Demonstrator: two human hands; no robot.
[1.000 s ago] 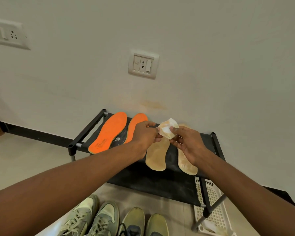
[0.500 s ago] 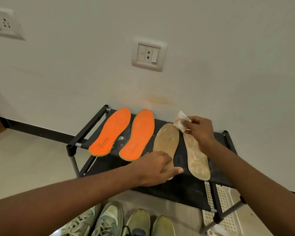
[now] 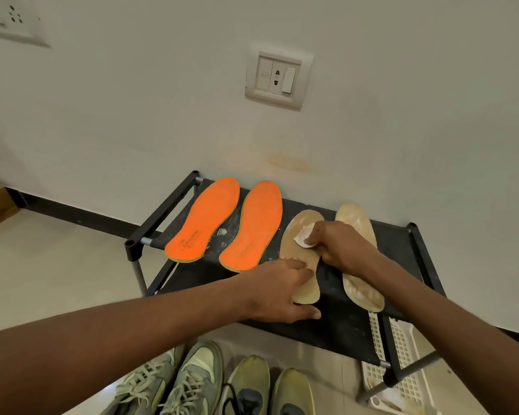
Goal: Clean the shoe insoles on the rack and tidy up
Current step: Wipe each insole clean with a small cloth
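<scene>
Since the earlier frame your right hand [image 3: 339, 250] has dropped, pressing a partly hidden white wipe [image 3: 303, 235] onto the left tan insole [image 3: 300, 253]; left hand [image 3: 282, 290] pins its heel, rack [image 3: 336, 322] at 12 o'clock

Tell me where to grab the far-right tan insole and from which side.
Probably take the far-right tan insole by its heel end, coming from the front. It lies flat, heel toward the rack's front edge, and that end is bare; the right hand holding the wipe crosses its middle.
</scene>
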